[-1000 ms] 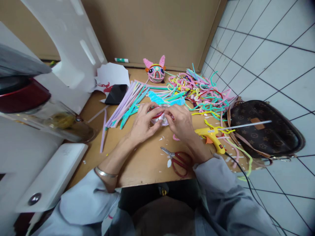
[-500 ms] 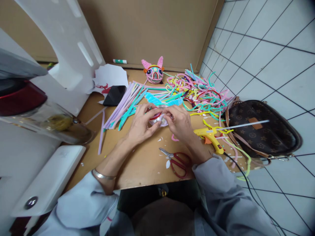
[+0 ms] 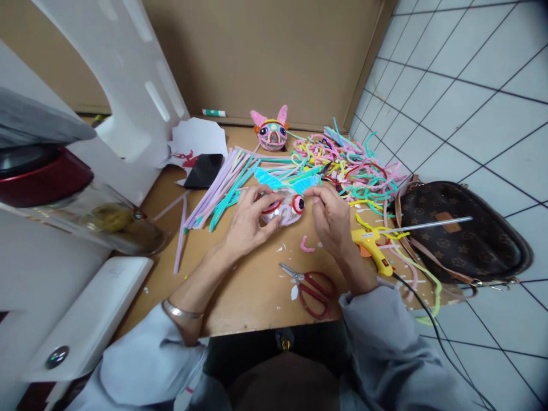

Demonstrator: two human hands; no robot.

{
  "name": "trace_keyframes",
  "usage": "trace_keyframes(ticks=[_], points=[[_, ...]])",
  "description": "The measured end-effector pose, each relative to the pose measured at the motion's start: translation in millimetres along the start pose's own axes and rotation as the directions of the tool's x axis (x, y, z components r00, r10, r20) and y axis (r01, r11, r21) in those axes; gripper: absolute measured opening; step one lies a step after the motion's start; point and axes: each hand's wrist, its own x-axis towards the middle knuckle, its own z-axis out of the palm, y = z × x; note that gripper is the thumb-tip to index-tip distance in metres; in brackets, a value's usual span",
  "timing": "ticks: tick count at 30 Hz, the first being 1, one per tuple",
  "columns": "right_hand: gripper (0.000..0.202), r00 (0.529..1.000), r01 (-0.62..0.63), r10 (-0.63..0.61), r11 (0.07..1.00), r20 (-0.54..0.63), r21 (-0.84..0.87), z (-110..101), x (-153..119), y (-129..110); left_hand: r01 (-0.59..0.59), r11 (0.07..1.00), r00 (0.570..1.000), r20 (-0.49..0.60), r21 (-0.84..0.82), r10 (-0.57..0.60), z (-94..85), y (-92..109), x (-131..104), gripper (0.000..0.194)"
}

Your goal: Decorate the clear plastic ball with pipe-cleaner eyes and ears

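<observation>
My left hand (image 3: 248, 220) grips the left side of a small animal head (image 3: 291, 216) made of fuzzy pipe cleaners, with thumb and fingers around it. The head has light blue ears (image 3: 306, 182), a pink-and-black eye ringed in red on its right, and a lilac loop at the front. My fingers partly cover its left eye. Just right of the head, apart from it, my right hand (image 3: 333, 220) is curled with its fingers drawn in; whether anything small is between them is hidden. Below lie red-handled scissors (image 3: 314, 291) and a curved pink pipe-cleaner piece (image 3: 306, 245).
A yellow glue gun (image 3: 373, 250) with a cord lies right, by a brown patterned bag (image 3: 462, 231). Behind are a pink-eared head (image 3: 273, 136), a tangled pipe-cleaner pile (image 3: 346, 162), straight pipe cleaners (image 3: 218, 185) and a phone (image 3: 205, 171). A clear jug (image 3: 103, 220) stands left.
My right hand has drawn away from the animal head to the right, uncovering its right eye. My left hand keeps its hold. The view has shifted slightly.
</observation>
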Motion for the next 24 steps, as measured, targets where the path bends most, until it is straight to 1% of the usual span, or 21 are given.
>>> trace_keyframes(ticks=[4,7,8,9,10,12,13,15,18,21,24], points=[[0.005,0.993,-0.116,0.115,0.992,0.022,0.053,-5.7,-7.7,1.4,0.005,1.000,1.000,-0.009,0.007,-0.005,-0.1,0.8,0.3,0.034],[0.028,0.993,-0.118,0.118,0.987,0.000,0.105,-5.9,-8.9,2.3,0.010,1.000,1.000,-0.007,0.000,-0.010,-1.1,1.6,0.3,0.034],[0.031,0.993,-0.109,0.113,0.986,-0.021,0.129,-5.2,-8.8,2.7,0.015,1.000,1.000,-0.002,-0.002,-0.015,-1.5,1.7,0.3,0.034],[0.029,0.992,-0.112,0.119,0.980,-0.036,0.163,-4.0,-8.9,3.2,0.019,1.000,1.000,0.005,-0.003,-0.019,-1.8,1.8,0.3,0.034],[0.022,0.990,-0.126,0.136,0.970,-0.036,0.206,-2.4,-9.4,3.5,0.023,1.000,1.000,0.009,-0.004,-0.023,-2.1,1.9,0.2,0.034],[0.006,0.985,-0.171,0.174,0.949,0.013,0.265,1.8,-11.9,3.3,0.021,1.000,1.000,0.011,-0.007,-0.021,-2.2,1.8,0.2,0.034],[0.004,0.982,-0.187,0.183,0.946,0.042,0.265,4.2,-13.9,2.5,0.018,1.000,1.000,0.011,-0.009,-0.018,-2.1,1.7,0.2,0.035],[0.011,0.981,-0.193,0.183,0.961,0.068,0.199,9.3,-18.8,-0.2,0.016,1.000,1.000,0.006,-0.010,-0.016,-1.6,1.7,0.3,0.035],[0.017,0.986,-0.165,0.165,0.986,0.030,0.030,16.1,-26.3,-4.6,0.019,1.000,1.000,-0.010,-0.015,-0.019,-1.0,1.6,0.6,0.034],[0.011,0.992,-0.112,0.118,0.986,0.039,-0.125,20.2,-31.2,-5.2,0.022,0.999,1.000,-0.014,-0.024,-0.022,-0.9,1.6,0.9,0.034],[0.006,0.992,-0.060,0.080,0.979,0.095,-0.193,22.4,-33.8,-2.9,0.037,0.999,0.999,0.001,-0.021,-0.037,-1.0,1.9,1.0,0.035]])
